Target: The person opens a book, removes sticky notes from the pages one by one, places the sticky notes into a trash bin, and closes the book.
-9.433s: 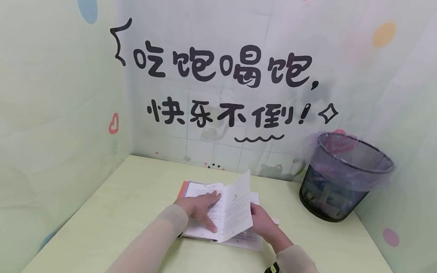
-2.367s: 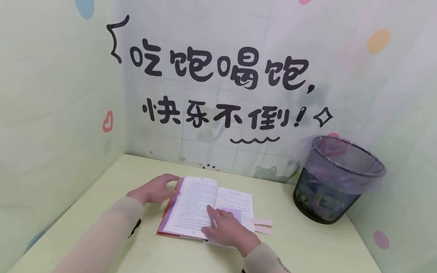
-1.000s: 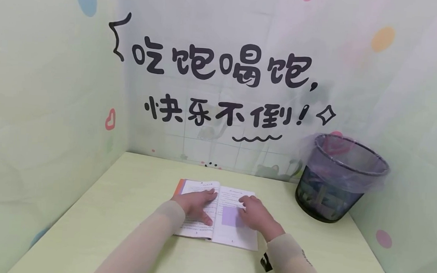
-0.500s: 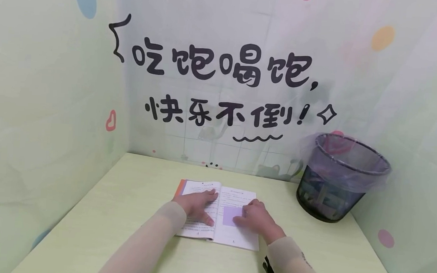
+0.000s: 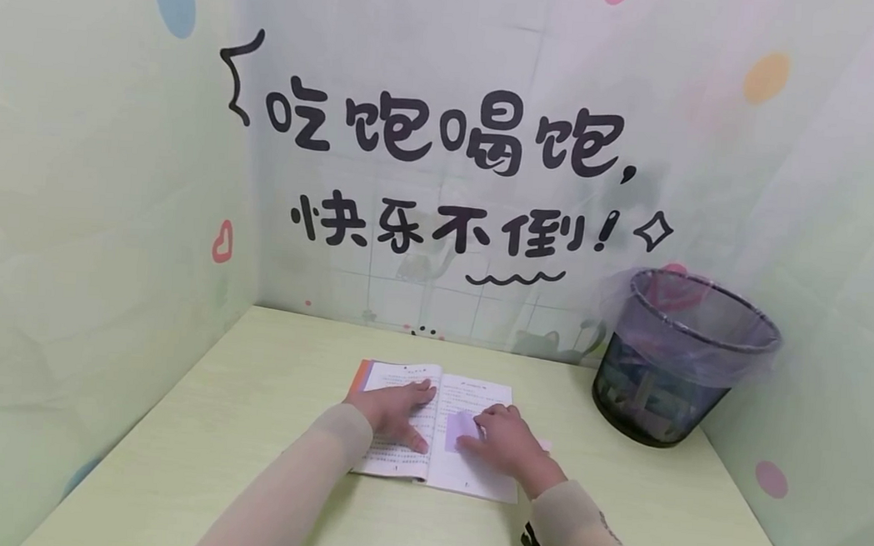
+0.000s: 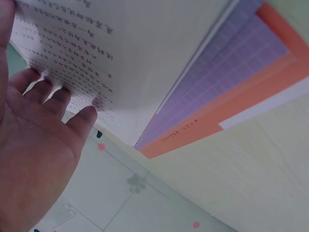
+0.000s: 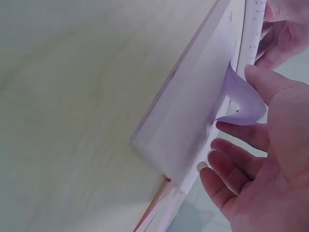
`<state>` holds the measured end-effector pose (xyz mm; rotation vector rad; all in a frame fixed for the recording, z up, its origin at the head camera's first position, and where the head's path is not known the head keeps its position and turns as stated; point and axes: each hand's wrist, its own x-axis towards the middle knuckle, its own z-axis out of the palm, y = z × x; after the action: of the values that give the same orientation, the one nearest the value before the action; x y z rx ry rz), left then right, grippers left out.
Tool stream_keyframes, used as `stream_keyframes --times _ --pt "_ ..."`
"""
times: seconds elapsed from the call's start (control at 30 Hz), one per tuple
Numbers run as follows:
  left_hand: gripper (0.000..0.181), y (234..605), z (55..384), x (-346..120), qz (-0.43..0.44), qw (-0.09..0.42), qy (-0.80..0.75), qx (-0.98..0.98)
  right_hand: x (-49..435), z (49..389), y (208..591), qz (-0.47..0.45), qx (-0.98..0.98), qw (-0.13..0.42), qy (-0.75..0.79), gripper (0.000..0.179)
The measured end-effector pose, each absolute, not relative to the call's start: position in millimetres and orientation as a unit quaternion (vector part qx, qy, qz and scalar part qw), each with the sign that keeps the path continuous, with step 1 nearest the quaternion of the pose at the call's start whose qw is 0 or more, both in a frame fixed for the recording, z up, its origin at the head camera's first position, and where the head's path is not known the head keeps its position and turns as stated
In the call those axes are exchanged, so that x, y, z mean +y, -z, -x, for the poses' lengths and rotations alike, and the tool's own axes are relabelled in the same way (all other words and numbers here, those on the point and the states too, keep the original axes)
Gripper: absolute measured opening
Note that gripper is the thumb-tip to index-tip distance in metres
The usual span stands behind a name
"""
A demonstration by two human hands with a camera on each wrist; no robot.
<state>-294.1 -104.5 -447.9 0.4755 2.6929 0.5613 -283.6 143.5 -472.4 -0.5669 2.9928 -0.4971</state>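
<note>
- The right hand (image 5: 505,444) pinches a thin lilac paper note (image 5: 459,433) between thumb and fingers. The pinch is narrow, and the other fingers are loosely bent in the right wrist view.
- What has just changed is the note: half a second ago it lay flat on the right-hand page (image 5: 475,392); now its right part curls up in the grip. I judge it partly loose, its left part seemingly against the paper.
- The left hand (image 5: 396,412) is unchanged, spread wide and resting on the printed left-hand page (image 5: 400,378), holding nothing; this seems to steady the book.
- The open white-paged book with an orange cover (image 6: 179,135) lies on the pale yellow-green table (image 5: 210,418), in front of the person.
- A black bin with a translucent purple liner (image 5: 662,395) stands at the right, well apart from both hands.
</note>
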Motion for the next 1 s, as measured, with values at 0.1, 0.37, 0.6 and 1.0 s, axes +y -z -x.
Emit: stream_keyframes --times 0.1,0.37,0.6,1.0 --pt "0.109 448 295 -104 -0.168 0.176 -0.197 0.95 141 283 469 0.192 0.966 0.008 0.172 0.046" --pt "0.111 448 294 -104 -0.161 0.18 -0.209 0.948 135 280 458 0.186 0.965 0.013 0.185 0.018" --pt "0.11 448 293 -104 -0.151 0.183 -0.221 0.946 135 275 454 0.187 0.964 0.013 0.188 0.017" --pt "0.108 449 294 -105 -0.154 0.182 -0.221 0.946 145 273 439 0.21 0.957 0.003 0.2 0.017"
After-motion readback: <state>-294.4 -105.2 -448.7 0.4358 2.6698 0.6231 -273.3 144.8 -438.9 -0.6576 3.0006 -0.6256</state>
